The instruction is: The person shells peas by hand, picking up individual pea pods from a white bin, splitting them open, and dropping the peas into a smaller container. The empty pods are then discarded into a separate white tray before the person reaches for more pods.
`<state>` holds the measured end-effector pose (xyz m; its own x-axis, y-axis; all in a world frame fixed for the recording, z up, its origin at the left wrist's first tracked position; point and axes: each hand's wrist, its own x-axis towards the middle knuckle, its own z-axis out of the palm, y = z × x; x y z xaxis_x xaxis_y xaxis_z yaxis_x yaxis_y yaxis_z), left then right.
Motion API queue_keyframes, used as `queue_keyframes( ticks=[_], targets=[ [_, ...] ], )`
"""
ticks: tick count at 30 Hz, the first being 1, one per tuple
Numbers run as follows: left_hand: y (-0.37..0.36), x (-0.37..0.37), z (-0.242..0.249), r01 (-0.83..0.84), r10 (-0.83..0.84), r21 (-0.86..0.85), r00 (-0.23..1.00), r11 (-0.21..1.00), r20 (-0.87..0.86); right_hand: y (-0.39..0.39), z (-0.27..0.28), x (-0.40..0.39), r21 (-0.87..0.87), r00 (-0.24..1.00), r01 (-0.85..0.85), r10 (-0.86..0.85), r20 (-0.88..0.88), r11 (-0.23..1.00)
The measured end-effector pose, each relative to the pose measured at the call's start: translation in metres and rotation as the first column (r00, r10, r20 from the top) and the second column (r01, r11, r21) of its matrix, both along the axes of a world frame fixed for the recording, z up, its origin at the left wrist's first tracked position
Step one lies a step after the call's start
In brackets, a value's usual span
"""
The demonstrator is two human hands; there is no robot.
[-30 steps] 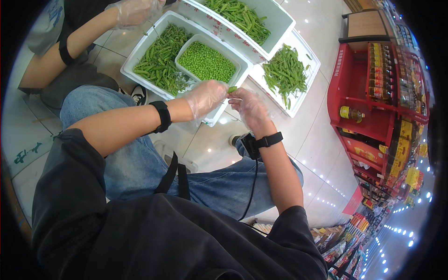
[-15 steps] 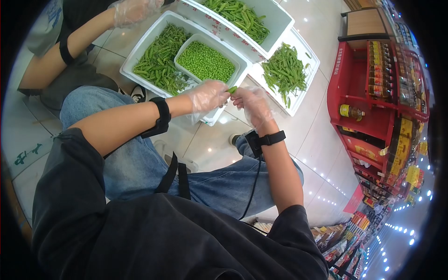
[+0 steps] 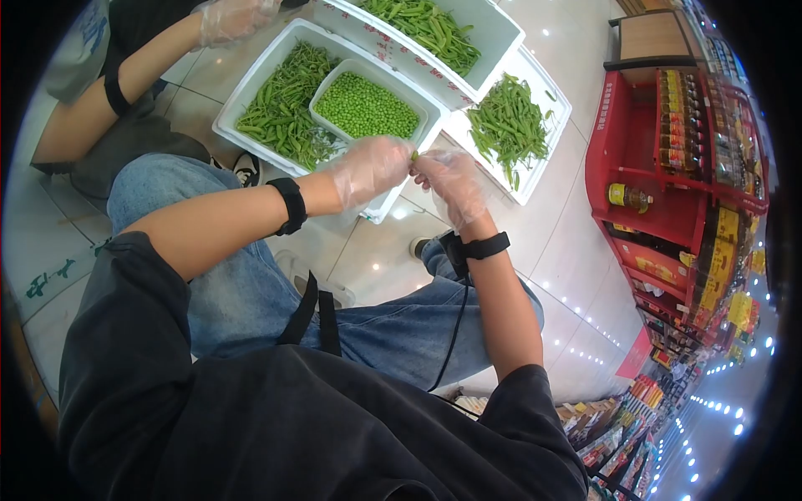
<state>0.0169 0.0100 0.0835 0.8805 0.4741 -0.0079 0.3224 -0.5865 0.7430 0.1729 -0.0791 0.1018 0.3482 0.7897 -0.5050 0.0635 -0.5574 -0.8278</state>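
Note:
A green pea pod (image 3: 414,155) is mostly covered by fingers, only a bit of it showing. My left hand (image 3: 372,171), in a clear plastic glove, is closed on one side of it. From the other side, the gloved fingers of my right hand (image 3: 451,184) pinch the same pod. Just beyond my hands, a small white tub (image 3: 314,103) of shelled peas (image 3: 366,107) sits inside a white foam box (image 3: 227,123). Pods and stringy green pieces (image 3: 288,104) lie beside the tub in that box.
Behind stands another foam box (image 3: 401,52) with whole pods. To its right, a foam lid (image 3: 543,154) carries more pods (image 3: 508,121). Another person's gloved hand (image 3: 238,18) is at upper left. A red shelf (image 3: 614,150) with bottles stands right.
My left hand has turned slightly and closed further over the pod, so less of the pod shows. My right hand has shifted a little to the left.

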Motion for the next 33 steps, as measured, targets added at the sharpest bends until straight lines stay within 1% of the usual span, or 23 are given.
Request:
queue_keyframes(
  ticks=[1, 3, 4, 6, 7, 9, 10, 12, 13, 15, 16, 18, 22, 24, 28, 30, 31, 33],
  targets=[
    [0.0, -0.001, -0.001, 0.001, -0.001, -0.001, 1.0, 1.0, 0.0, -0.001, -0.003, 0.001, -0.001, 1.0, 0.001, -0.001, 0.0, 1.0],
    [0.005, -0.004, -0.003, 0.03, 0.039, -0.297, 0.974, 0.954, 0.225, -0.001, -0.01, 0.004, -0.023, 0.996, -0.007, 0.009, 0.084, 1.0],
    [0.007, -0.004, -0.005, 0.031, 0.039, -0.298, 0.974, 0.954, 0.225, -0.001, -0.01, 0.004, -0.024, 0.996, -0.006, 0.008, 0.084, 1.0],
    [0.01, -0.002, -0.01, 0.008, 0.057, -0.471, 0.991, 0.882, 0.123, -0.002, -0.011, 0.006, -0.045, 0.985, -0.02, 0.028, 0.171, 0.999],
    [0.011, -0.001, -0.012, 0.01, 0.055, -0.472, 0.991, 0.881, 0.124, -0.003, -0.01, 0.009, -0.046, 0.985, -0.018, 0.026, 0.172, 0.999],
    [0.014, 0.001, -0.016, 0.008, 0.08, -0.74, 0.993, 0.672, 0.083, -0.001, -0.008, 0.014, -0.055, 0.971, -0.109, 0.118, 0.208, 0.993],
    [0.014, 0.001, -0.015, 0.009, 0.079, -0.741, 0.993, 0.671, 0.084, -0.001, -0.009, 0.014, -0.057, 0.971, -0.108, 0.117, 0.208, 0.993],
    [0.016, -0.001, -0.011, 0.006, 0.113, -0.784, 0.989, 0.62, 0.097, -0.001, -0.01, 0.013, -0.008, 0.98, -0.095, 0.095, 0.175, 0.995],
    [0.016, -0.001, -0.016, 0.006, 0.113, -0.785, 0.989, 0.62, 0.097, -0.001, -0.01, 0.011, -0.009, 0.98, -0.095, 0.095, 0.175, 0.995],
    [0.015, 0.0, -0.027, -0.018, 0.168, -0.816, 0.981, 0.578, 0.097, -0.002, -0.009, 0.005, 0.024, 0.987, -0.091, 0.087, 0.139, 0.996],
    [0.015, -0.001, -0.025, -0.02, 0.169, -0.816, 0.981, 0.577, 0.096, -0.002, -0.01, 0.003, 0.024, 0.987, -0.092, 0.088, 0.137, 0.995],
    [0.015, -0.001, -0.023, -0.086, 0.205, -0.832, 0.978, 0.547, 0.033, -0.002, -0.013, 0.002, 0.03, 0.969, -0.154, 0.145, 0.199, 0.988],
    [0.013, -0.003, -0.023, -0.113, 0.249, -0.858, 0.968, 0.501, 0.018, -0.004, -0.013, 0.002, 0.044, 0.975, -0.156, 0.147, 0.164, 0.987],
    [0.013, -0.004, -0.016, -0.122, 0.263, -0.869, 0.965, 0.48, 0.01, -0.005, -0.02, 0.005, 0.05, 0.985, -0.116, 0.109, 0.135, 0.992],
    [0.013, -0.003, -0.02, -0.109, 0.282, -0.885, 0.959, 0.452, 0.026, -0.007, -0.028, 0.006, 0.067, 0.99, -0.056, 0.047, 0.133, 0.996],
    [0.013, -0.003, -0.022, -0.103, 0.277, -0.886, 0.96, 0.452, 0.03, -0.007, -0.028, 0.006, 0.032, 0.966, -0.159, 0.149, 0.21, 0.987],
    [0.013, -0.003, -0.025, -0.103, 0.277, -0.886, 0.96, 0.453, 0.03, -0.008, -0.032, 0.007, 0.033, 0.966, -0.16, 0.15, 0.21, 0.987],
    [0.013, -0.002, -0.029, -0.096, 0.286, -0.892, 0.957, 0.442, 0.039, -0.01, -0.041, 0.008, 0.126, 0.973, -0.173, 0.15, 0.175, 0.977]
  ],
)
